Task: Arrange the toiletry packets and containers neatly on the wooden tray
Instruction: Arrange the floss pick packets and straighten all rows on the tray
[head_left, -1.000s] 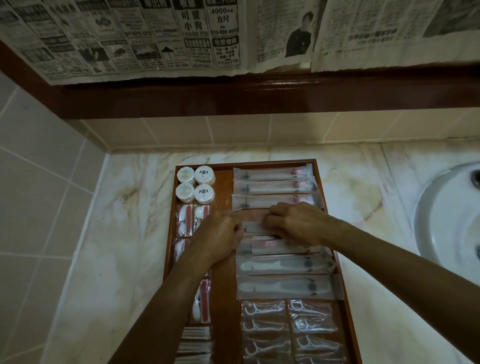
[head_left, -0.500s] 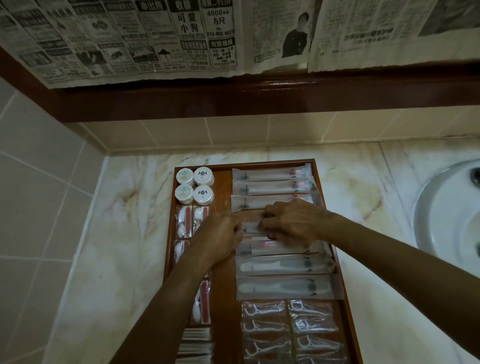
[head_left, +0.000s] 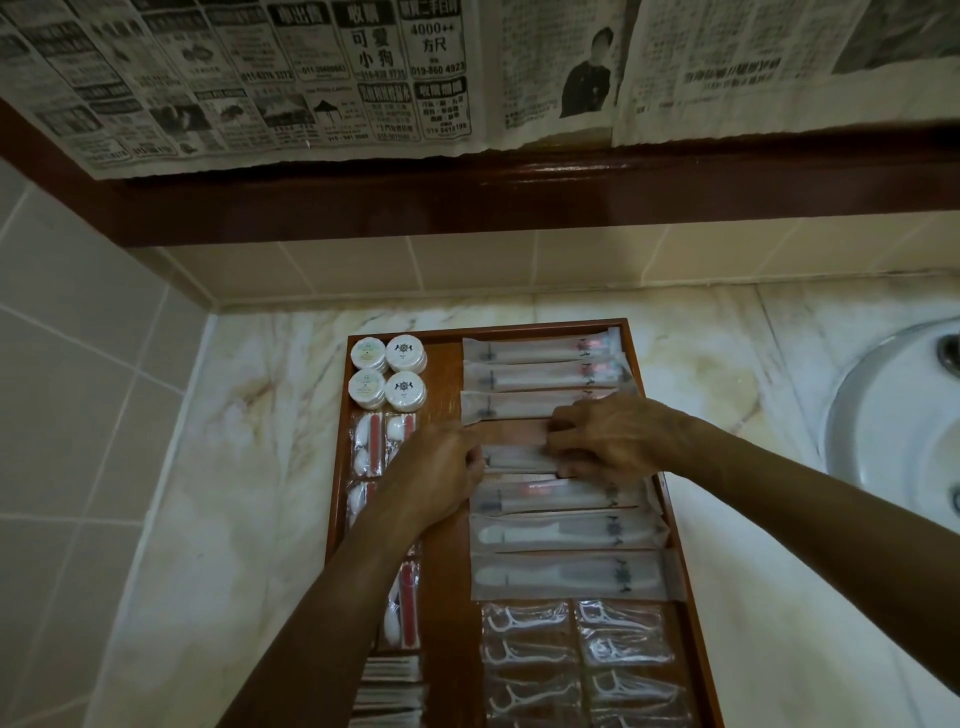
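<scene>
both hands are on one long packet (head_left: 514, 458) in the middle of the right row of the wooden tray (head_left: 447, 519). the left hand (head_left: 441, 475) pinches its left end and the right hand (head_left: 605, 441) curls its fingers over the right part, so both are gripping that packet. i think the step now is to set this packet straight in the row. a strip of bare wood shows between it and the packet above, so the next move likely calls for a small slide up and a level line, with both ends even. the tray sits on a pale marble counter (head_left: 249, 467), near the tiled wall. the tray is brown, flat and smooth, with a low rim. the long packets are thin, see-through plastic sleeves that look soft and crinkly, each with a long white thing inside. four small round containers (head_left: 387, 373) stand in a square at the far left corner of the tray, white with flat lids. below them lie small packets with red sticks (head_left: 369, 447). at the near end are clear packets of white floss picks (head_left: 527, 654), shiny and wrinkled. a white round sink (head_left: 893, 415) is off to the right.
</scene>
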